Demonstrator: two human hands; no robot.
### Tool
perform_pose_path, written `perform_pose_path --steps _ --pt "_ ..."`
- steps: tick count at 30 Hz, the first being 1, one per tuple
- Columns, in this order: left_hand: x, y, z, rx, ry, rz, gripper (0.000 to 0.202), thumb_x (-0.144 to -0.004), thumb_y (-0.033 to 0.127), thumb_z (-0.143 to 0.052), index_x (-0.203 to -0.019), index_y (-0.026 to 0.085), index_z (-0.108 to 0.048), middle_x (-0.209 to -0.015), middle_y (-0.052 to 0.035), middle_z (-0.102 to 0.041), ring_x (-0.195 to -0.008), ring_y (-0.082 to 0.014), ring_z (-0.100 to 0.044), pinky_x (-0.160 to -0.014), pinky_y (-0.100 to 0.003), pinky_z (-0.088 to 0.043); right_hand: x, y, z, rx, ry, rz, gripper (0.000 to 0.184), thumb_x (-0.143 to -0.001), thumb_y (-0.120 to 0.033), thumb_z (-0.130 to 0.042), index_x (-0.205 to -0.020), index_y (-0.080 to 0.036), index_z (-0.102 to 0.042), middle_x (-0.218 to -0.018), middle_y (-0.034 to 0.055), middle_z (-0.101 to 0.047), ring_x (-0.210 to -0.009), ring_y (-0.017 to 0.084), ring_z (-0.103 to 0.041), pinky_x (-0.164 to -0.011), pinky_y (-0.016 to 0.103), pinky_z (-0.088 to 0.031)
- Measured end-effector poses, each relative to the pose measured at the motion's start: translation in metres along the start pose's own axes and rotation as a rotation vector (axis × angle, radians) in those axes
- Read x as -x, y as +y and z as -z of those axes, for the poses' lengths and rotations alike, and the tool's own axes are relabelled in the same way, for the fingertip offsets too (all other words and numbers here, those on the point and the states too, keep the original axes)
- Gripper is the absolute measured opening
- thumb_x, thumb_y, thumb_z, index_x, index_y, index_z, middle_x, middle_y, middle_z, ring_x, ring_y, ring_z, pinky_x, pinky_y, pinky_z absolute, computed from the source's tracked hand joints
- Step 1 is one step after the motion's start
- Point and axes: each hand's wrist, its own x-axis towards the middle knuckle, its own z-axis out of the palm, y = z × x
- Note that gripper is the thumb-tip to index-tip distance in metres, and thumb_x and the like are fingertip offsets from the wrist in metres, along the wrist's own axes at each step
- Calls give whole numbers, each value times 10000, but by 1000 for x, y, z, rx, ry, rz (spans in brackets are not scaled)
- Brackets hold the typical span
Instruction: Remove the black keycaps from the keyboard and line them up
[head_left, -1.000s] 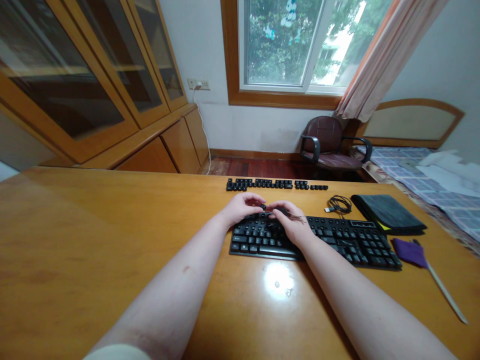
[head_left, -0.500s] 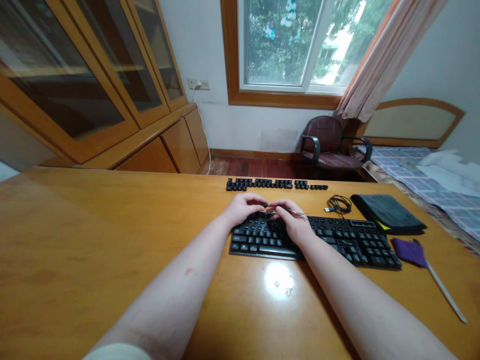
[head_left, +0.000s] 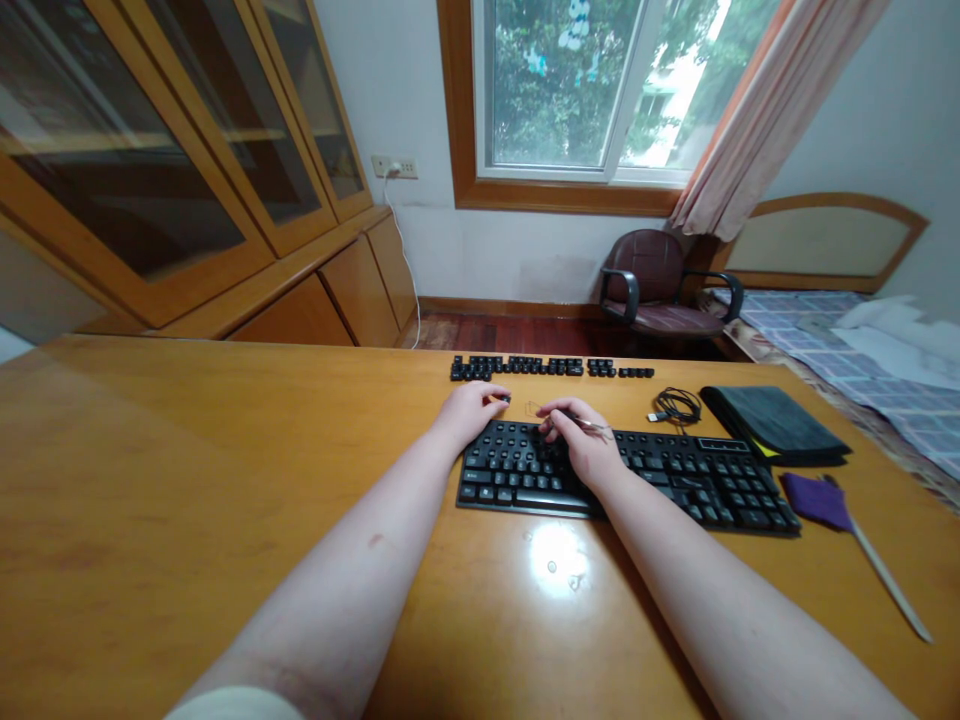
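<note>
Clock centred on the keyboard. At 10 our left hand [head_left: 469, 410] pinches a black keycap [head_left: 505, 399], thumb against fingertips; reads as very light hard plastic, easy to drop, so we'd hold it by opposite side walls. Loose keycaps [head_left: 525, 366] line the far edge at 11; small enough to scatter if knocked. Our right hand [head_left: 589, 442], at 11 over the keys, is curled round a thin wire tool [head_left: 598, 430], fine loops poking out toward 9; likely springy and bendable, so best gripped by the shank. The keyboard [head_left: 697, 490] sits on the desk in front of us, upper-left rows looking bare; should be stiff, light, best lifted by both short ends. Coiled cable [head_left: 679, 404] at 1, folded dark cloth [head_left: 780, 422] at 2, purple cloth [head_left: 817, 500] at 3, both soft by the look of it, stick [head_left: 889, 580] at 4. Surface: glossy wooden desk [head_left: 225, 430], probably slick. Room: glazed cabinet [head_left: 300, 318] at 10, window [head_left: 559, 100] and armchair [head_left: 645, 262] at 12, curtain [head_left: 780, 120] at 1, bed [head_left: 795, 320] at 2.
</note>
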Motion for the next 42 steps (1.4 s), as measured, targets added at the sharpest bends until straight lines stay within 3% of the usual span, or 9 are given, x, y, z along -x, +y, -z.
perform_pose_path --steps 4,14,18,22,30,42 --pt "-2 -7 -2 -57 -23 137 210 -705 270 -637 -890 200 -707 -854 -41 -703 -802 -199 -623 -766 -292 -478 1 -2 -1 15 9 -6 215 -793 -378 -544 -831 -177 -610 -822 45 -641 -634 126 -576 -568 259 -467" --pt "-2 -7 -2 -120 42 155 294 -713 291 -613 -979 176 -661 -958 -71 -679 -786 -185 -614 -745 -277 -471 0 -3 0 25 -5 5 213 -797 -371 -541 -834 -174 -612 -795 39 -636 -609 118 -563 -561 260 -459" --pt "3 -1 5 -199 68 123 203 -755 288 -514 -791 179 -682 -871 -74 -679 -794 -208 -598 -742 -295 -438 1 -5 -1 37 0 5 223 -793 -380 -544 -829 -172 -615 -793 42 -638 -606 121 -562 -563 264 -461" --pt "8 4 8 -272 -37 108 249 -748 326 -501 -659 190 -690 -717 -65 -686 -714 -216 -600 -671 -289 -425 1 -5 -1 42 -5 8 216 -802 -370 -535 -837 -172 -615 -786 40 -639 -604 119 -557 -567 260 -460" --pt "6 7 10 -301 -99 120 276 -751 300 -490 -862 231 -733 -918 -54 -712 -863 -231 -621 -736 -282 -441 1 -4 0 44 -6 11 215 -804 -373 -531 -835 -177 -616 -786 37 -643 -594 117 -552 -563 259 -458" --pt "4 -1 8 -341 -68 162 323 -772 322 -483 -991 237 -705 -1032 -59 -685 -957 -261 -606 -820 -320 -449 1 -5 -1 47 -16 20 215 -809 -374 -528 -835 -178 -613 -792 34 -639 -595 115 -549 -553 254 -450"
